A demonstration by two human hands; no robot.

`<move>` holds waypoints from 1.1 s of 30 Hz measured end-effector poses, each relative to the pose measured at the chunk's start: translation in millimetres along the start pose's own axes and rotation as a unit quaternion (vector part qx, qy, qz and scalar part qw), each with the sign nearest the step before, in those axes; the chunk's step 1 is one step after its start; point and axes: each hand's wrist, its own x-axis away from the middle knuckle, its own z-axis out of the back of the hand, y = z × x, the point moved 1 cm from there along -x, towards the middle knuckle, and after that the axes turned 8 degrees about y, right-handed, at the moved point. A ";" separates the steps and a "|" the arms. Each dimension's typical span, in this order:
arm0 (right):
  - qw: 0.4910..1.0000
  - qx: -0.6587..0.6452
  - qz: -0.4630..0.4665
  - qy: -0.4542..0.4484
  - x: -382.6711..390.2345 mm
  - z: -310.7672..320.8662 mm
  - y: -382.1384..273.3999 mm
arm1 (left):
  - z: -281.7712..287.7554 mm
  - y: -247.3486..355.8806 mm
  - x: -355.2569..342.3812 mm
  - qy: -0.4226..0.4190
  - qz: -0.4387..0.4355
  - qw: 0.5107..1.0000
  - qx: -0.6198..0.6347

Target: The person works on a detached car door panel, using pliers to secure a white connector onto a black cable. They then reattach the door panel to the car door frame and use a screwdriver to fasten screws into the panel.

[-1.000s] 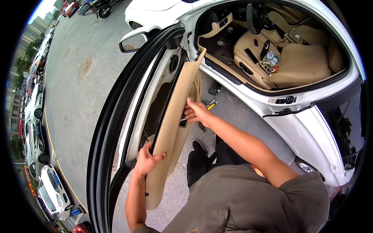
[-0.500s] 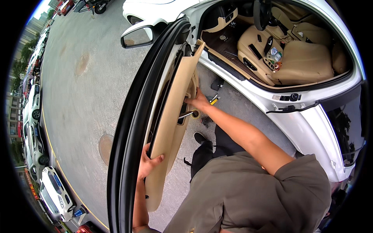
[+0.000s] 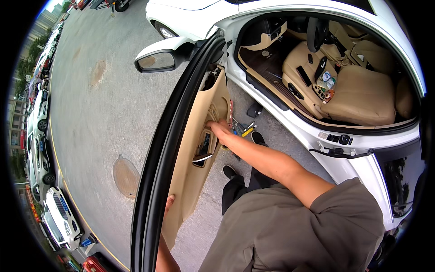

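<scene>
Beige moulded car-door panel [image 3: 188, 177] is standing along the inner side of a white car's [image 3: 362, 163] open front door, its left edge disappearing behind the thick black window frame [image 3: 159, 152]. A person in a dark grey-brown short-sleeved shirt [image 3: 290, 226] is working on it with both bare hands. The right hand [image 3: 219, 128] is gripping the panel at its upper pull area, just above a slim silver release lever [image 3: 202, 157], its fingertips hiding from view. The left hand [image 3: 169, 205] is showing little more than a thumb against the panel's lower left edge; the window frame is covering the rest, and how tightly its fingers are closing cannot be told. Beyond the panel, a yellow-handled tool [image 3: 247, 132] is lying on the grey paved ground [image 3: 99, 136] near the person's dark shoes [image 3: 230, 171]. Inside the car, a black rectangular phone-like object [image 3: 304, 75] is resting on a tan leather seat [image 3: 360, 93], while a white-backed side mirror [image 3: 156, 61] is jutting out near the door's hinge end
</scene>
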 end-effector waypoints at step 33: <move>0.977 -0.168 -0.053 -0.123 -64.0 -1.2 -37.6 | -43.2 -6.8 -107.2 0.228 -0.166 0.934 -0.219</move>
